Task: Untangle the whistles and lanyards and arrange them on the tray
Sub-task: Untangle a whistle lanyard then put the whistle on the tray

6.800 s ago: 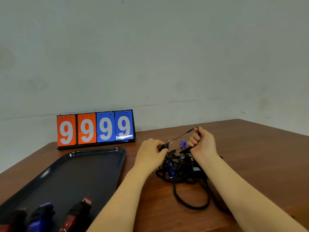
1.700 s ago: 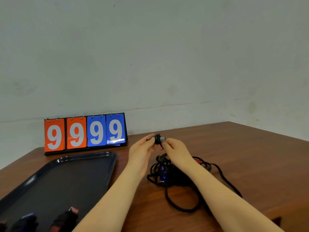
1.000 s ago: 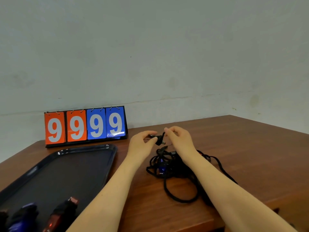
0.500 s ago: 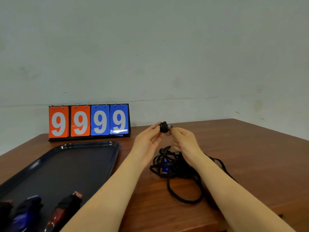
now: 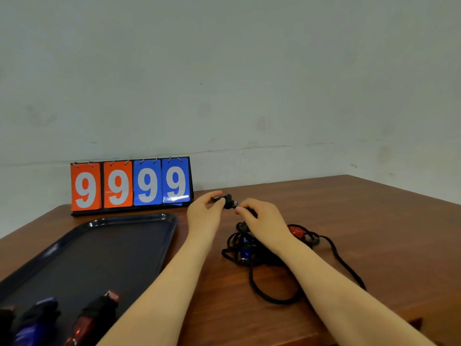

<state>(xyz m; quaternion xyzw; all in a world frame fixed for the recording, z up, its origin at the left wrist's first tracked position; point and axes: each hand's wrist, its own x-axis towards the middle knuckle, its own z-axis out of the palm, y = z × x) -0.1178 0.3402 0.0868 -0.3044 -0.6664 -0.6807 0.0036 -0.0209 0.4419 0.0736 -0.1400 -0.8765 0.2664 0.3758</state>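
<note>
Your left hand [image 5: 203, 216] and right hand [image 5: 262, 221] both pinch the small black whistle [image 5: 228, 201] between thumb and fingertips, holding it above the wooden table [image 5: 374, 233]. Half a second ago you held it higher and nearer the wall; it now sits lower, closer to the tangle of lanyards [image 5: 252, 250], which lies unmoved under your right wrist. A red whistle [image 5: 295, 231] and a blue whistle [image 5: 244, 250] show within the tangle. The tray [image 5: 112, 245], to the left, carries sorted whistles [image 5: 94, 313] at its near edge, as before.
</note>
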